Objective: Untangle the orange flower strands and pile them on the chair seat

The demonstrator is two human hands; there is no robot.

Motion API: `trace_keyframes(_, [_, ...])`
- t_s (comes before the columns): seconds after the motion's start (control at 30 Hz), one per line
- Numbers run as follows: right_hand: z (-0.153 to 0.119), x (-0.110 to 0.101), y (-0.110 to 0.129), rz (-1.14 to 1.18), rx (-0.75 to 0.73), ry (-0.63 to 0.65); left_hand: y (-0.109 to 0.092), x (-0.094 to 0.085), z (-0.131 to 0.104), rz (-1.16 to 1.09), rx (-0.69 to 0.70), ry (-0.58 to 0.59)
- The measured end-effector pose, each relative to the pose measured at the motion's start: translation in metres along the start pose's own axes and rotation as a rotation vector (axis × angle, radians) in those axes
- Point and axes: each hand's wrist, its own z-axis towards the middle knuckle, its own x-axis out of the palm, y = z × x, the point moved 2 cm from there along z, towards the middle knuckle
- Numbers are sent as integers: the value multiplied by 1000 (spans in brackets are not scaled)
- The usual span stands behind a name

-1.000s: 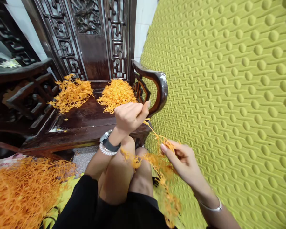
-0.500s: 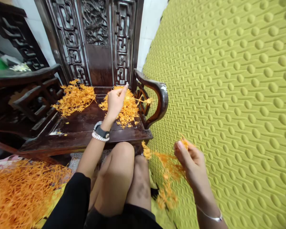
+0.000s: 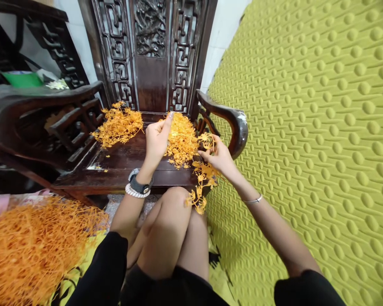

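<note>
My left hand [image 3: 157,140] is closed, thumb pointing up, over the chair seat. It grips an orange plastic flower sprig [image 3: 173,135], whose stem is mostly hidden behind the fingers. To the right, my right hand [image 3: 217,156] has thumb and fingers bent round another orange flower strand [image 3: 200,191]. That strand dangles below the hand, its lower end by my knee. A flower head [image 3: 207,139] shows at the right fingertips. Behind my left hand lies a pile of orange plastic flower pieces [image 3: 183,146].
A second orange pile [image 3: 119,126] lies on the left of the carved dark wooden chair [image 3: 124,163]. A large heap of orange strands [image 3: 35,250] sits at lower left. The bumpy yellow-green surface [image 3: 306,127] fills the right side. A green container [image 3: 22,79] stands at upper left.
My right hand has moved up and left from beside my knee towards the chair's right armrest, carrying the dangling strand. My left hand keeps its closed shape. The view has shifted slightly left.
</note>
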Motion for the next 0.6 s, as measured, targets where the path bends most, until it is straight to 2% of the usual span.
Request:
trace_keyframes(0.17, [-1,-13,18,-126,-43,-78,1,-6,2,-31,-32,-26])
trace_keyframes(0.4, [9,-26,37,-337,-78,-32,7,4,3,-55,-54,-1])
trace_keyframes(0.6, [33,-46,79,-542,-56,-39,-1,1,3,-109,-78,21])
